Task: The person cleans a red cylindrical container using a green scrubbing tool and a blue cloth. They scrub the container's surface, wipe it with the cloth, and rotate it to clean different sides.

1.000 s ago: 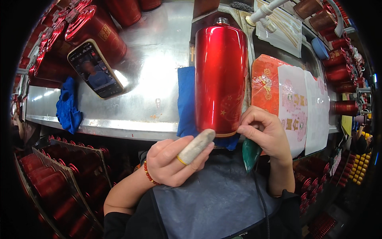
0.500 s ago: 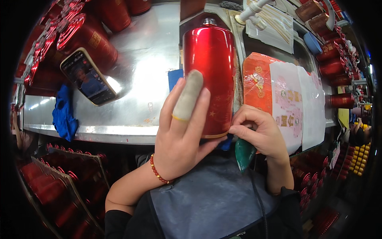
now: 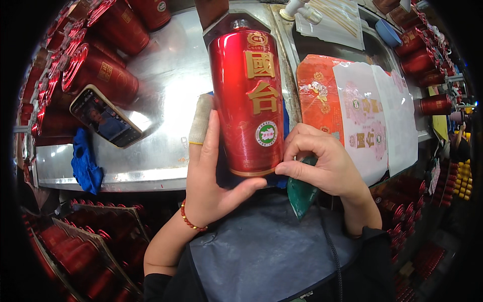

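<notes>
A glossy red bottle [image 3: 229,90] with raised gold characters and a round green-and-white label lies with its bare threaded neck pointing away from me. Along its left side my left hand [image 3: 211,173] rests with fingers stretched out and thumb spread near the base; a grey finger cover [image 3: 201,120] is on one finger. My right hand [image 3: 324,166] is closed at the bottle's lower right edge, its fingertips close to the base. It holds a dark green, leaf-shaped piece [image 3: 302,199] whose pointed end hangs downward. Blue cloth shows partly beneath the bottle.
A phone [image 3: 106,117] leans against red bottles [image 3: 110,75] at the left, near a crumpled blue cloth [image 3: 86,161]. Printed red and white sheets [image 3: 359,110] lie right of the bottle. Beyond are wooden sticks [image 3: 334,17] and a blue bowl [image 3: 388,33]. Racked red bottles stand below.
The bottle has rolled so its gold characters and round label face up. My left hand has slid off its top to the left side. The right hand keeps the green piece.
</notes>
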Demonstrator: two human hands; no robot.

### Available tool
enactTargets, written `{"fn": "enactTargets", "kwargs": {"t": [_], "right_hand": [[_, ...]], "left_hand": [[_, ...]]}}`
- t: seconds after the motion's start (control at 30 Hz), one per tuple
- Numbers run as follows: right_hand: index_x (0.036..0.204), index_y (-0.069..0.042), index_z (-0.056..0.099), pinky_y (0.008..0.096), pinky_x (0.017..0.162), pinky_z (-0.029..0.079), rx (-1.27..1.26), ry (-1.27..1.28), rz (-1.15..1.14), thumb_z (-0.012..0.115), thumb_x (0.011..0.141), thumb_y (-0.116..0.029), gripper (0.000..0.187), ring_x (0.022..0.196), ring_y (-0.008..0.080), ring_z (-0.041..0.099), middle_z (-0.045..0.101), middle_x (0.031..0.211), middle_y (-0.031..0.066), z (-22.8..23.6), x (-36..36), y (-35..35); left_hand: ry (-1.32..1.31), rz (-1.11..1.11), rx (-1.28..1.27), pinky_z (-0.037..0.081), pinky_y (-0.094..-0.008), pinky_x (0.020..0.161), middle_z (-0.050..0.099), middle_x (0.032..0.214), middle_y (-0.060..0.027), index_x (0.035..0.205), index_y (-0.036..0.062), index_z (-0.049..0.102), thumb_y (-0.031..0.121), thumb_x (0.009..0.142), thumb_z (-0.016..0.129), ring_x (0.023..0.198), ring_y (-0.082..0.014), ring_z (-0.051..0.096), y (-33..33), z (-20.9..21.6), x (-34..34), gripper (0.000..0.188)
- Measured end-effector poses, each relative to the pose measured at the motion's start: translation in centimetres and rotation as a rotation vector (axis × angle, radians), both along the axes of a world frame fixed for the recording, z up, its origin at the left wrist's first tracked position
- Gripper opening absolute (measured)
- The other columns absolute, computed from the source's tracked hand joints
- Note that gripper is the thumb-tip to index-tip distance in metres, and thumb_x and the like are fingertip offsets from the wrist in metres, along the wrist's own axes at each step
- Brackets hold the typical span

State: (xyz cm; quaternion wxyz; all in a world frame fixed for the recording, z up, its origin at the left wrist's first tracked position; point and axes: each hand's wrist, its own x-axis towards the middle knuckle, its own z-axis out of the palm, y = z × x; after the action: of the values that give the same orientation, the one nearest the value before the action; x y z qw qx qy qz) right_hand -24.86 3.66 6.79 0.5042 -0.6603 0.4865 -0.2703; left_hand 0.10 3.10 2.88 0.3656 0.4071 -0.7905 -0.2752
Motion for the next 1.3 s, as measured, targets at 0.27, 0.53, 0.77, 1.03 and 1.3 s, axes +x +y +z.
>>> {"fn": "enactTargets", "kwargs": {"t": [0.27, 0.53, 0.77, 1.03, 1.3], "right_hand": [[0.083, -0.002, 0.067, 0.029, 0.077, 0.046, 0.122, -0.101, -0.063, 0.081, 0.087, -0.008, 0.015, 0.086, 0.0154, 0.061, 0.063, 0.087, 0.0042, 0.1, -0.3, 0.1], [0.083, -0.003, 0.068, 0.0284, 0.075, 0.046, 0.059, -0.064, -0.026, 0.081, 0.088, -0.009, 0.015, 0.085, 0.0133, 0.059, 0.063, 0.09, 0.0032, -0.9, -0.7, -0.1], [0.084, -0.002, 0.068, 0.0275, 0.075, 0.046, 0.076, -0.086, -0.026, 0.081, 0.087, -0.009, 0.015, 0.085, 0.0128, 0.059, 0.063, 0.09, 0.0027, -1.0, -0.9, -0.1], [0.083, -0.003, 0.069, 0.0278, 0.076, 0.046, 0.093, -0.083, -0.041, 0.082, 0.087, -0.009, 0.015, 0.086, 0.0133, 0.059, 0.062, 0.088, 0.0028, -0.8, -0.6, -0.1], [0.083, -0.003, 0.069, 0.0275, 0.074, 0.045, 0.098, -0.069, -0.041, 0.083, 0.086, -0.009, 0.015, 0.084, 0.0128, 0.059, 0.062, 0.087, 0.0026, -0.8, -0.5, -0.1]], "left_hand": [[0.14, 0.048, 0.256, 0.029, -0.0459, 0.121, 0.028, 0.164, -0.0285, 0.161, -0.0071, 0.022, 0.025, 0.088, 0.08, 0.151, -0.04, 0.032, 1.0, 0.0, -0.4, 0.098], [-0.02, 0.081, -0.046, 0.033, -0.0483, 0.118, 0.03, 0.163, -0.0281, 0.158, -0.0069, 0.029, 0.039, 0.075, 0.092, 0.147, -0.0446, 0.035, 0.4, 0.9, -0.8, 0.114], [-0.217, 0.142, -0.164, 0.039, -0.0478, 0.112, 0.035, 0.16, -0.0297, 0.156, -0.0069, 0.035, 0.036, 0.069, 0.095, 0.142, -0.0417, 0.042, -0.1, 1.0, -1.7, 0.114], [-0.047, 0.017, 0.077, 0.03, -0.0486, 0.121, 0.025, 0.165, -0.0286, 0.161, -0.0072, 0.019, 0.044, 0.071, 0.093, 0.151, -0.0435, 0.032, -0.5, -1.0, 0.4, 0.127], [-0.089, 0.061, -0.103, 0.038, -0.0459, 0.115, 0.048, 0.15, -0.0252, 0.147, -0.0048, 0.047, 0.037, 0.08, 0.088, 0.136, -0.0402, 0.049, 1.0, -1.1, 1.3, 0.089]]}}
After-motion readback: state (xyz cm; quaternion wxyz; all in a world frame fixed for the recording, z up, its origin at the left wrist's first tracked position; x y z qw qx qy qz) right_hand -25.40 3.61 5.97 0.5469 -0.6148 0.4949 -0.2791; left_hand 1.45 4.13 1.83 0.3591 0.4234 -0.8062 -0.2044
